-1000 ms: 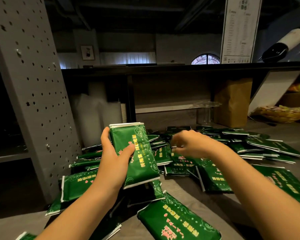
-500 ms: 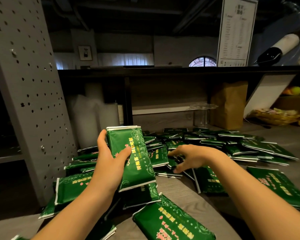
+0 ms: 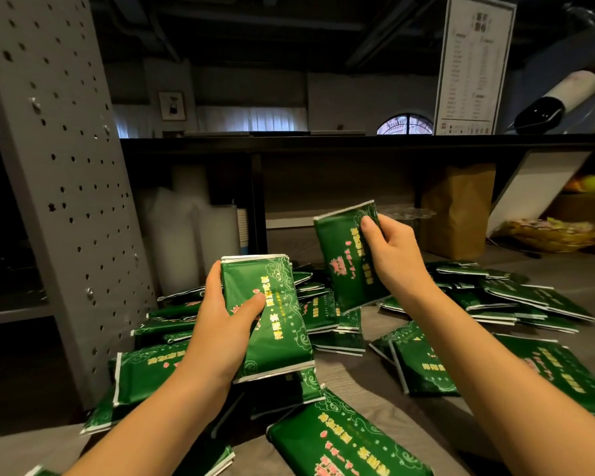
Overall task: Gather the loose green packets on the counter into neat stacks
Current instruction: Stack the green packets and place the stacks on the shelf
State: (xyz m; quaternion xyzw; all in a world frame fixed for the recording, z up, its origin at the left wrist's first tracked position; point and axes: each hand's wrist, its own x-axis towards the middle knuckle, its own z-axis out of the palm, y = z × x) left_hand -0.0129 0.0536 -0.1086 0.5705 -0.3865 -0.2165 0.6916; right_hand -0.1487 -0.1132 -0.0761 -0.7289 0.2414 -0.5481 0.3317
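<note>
Reaches in from the lower left with the left hand point(image 3: 220, 334), forearm angled up over the counter point(image 3: 375, 389). Grips a held stack point(image 3: 279, 331) of green packets, thumb laid across the printed front, fingers wrapped behind the left edge. Holds it roughly upright, silver-edged end uppermost, leaning a little to the right.

Extends the right hand point(image 3: 392, 259) from the lower right, raised higher and farther out than the left. Pinches a single packet point(image 3: 347, 269), thumb on the printed face near the top right corner, fingers curled behind. Holds that packet clear of the counter, tilted, just right of and above the held stack, apart from it.

Has the loose packets point(image 3: 505, 297) scattered and overlapping on the counter below and beyond both hands, from the foot of the grey pegboard panel point(image 3: 66, 166) on the left across to the right side. Shows a near packet point(image 3: 344, 444) lying flat at the bottom edge, between the two forearms. Shows a brown paper bag point(image 3: 457, 214) standing at the back, under the shelf.
</note>
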